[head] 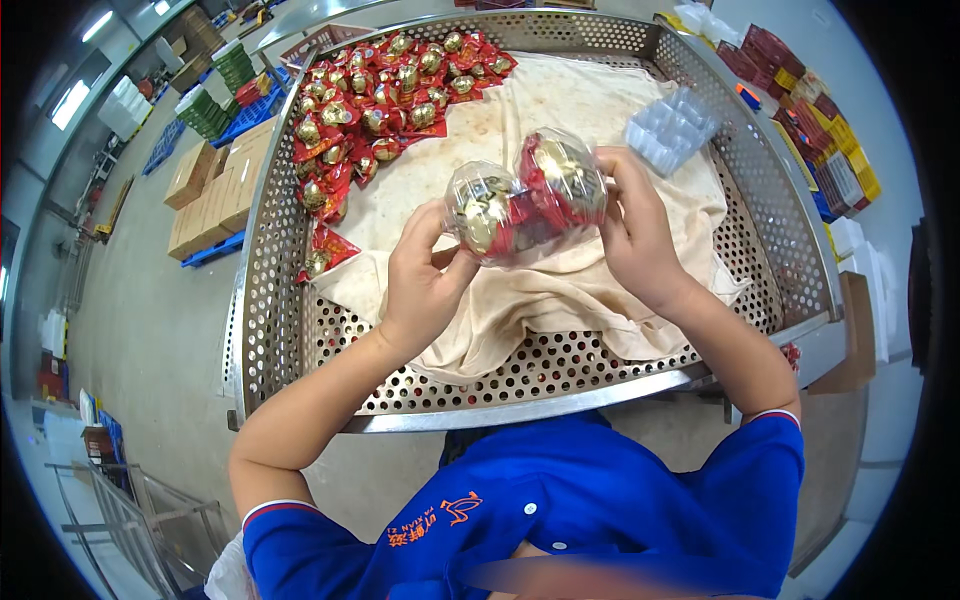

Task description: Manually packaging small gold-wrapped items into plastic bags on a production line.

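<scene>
A clear plastic clamshell pack (525, 202) is held up between both hands, above a beige cloth. Inside it sit gold-and-red wrapped, egg-shaped items (484, 210). My left hand (427, 274) grips the pack's near left end, thumb below and fingers at the side. My right hand (637, 221) holds its right end. Under the pack, the stained beige cloth (480, 127) lies bunched toward me in a perforated metal tray (337, 322). At the tray's far left, many more red-and-gold wrapped items (375, 97) are heaped.
Empty clear plastic packs (671, 127) lie on the cloth at right. The tray's raised metal walls (765, 202) surround the work area. Cardboard boxes (225, 187) stand on a blue pallet at left. Red and yellow crates (832, 150) are stacked beyond the right wall.
</scene>
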A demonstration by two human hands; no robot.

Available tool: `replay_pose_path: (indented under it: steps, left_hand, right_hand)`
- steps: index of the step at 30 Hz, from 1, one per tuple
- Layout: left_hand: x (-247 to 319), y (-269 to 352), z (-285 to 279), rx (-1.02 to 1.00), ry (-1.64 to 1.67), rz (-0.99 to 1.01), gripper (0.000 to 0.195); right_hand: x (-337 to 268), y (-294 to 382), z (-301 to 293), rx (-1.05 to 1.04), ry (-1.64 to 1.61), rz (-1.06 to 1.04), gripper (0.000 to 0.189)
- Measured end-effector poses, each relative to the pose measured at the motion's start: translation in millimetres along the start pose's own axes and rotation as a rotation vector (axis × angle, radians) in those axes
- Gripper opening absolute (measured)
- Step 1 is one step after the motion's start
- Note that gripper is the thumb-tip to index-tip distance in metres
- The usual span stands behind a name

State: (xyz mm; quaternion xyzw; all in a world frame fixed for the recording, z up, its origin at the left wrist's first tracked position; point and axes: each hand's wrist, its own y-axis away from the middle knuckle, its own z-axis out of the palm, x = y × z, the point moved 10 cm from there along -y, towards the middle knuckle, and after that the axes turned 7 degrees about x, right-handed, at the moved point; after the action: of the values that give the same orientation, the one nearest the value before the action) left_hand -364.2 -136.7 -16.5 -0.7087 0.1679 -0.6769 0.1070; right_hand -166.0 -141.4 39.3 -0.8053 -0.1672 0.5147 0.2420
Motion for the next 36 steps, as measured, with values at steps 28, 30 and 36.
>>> replay_pose_path:
  steps: [28, 30, 36]
  left_hand:
    - [18, 16, 35, -0.325, -0.364, 0.403, 0.089]
    - [15, 19, 38, -0.37, -0.339, 0.412, 0.089]
    - [9, 17, 39, -0.354, -0.232, 0.311, 0.081]
  right_hand:
    - [-3, 10, 20, -0.42, 0.072, -0.096, 0.096]
    - [2, 14, 26, -0.531, 0.037, -0.118, 0.098]
    - [18, 23, 32, -0.677, -0.032, -0.089, 0.106]
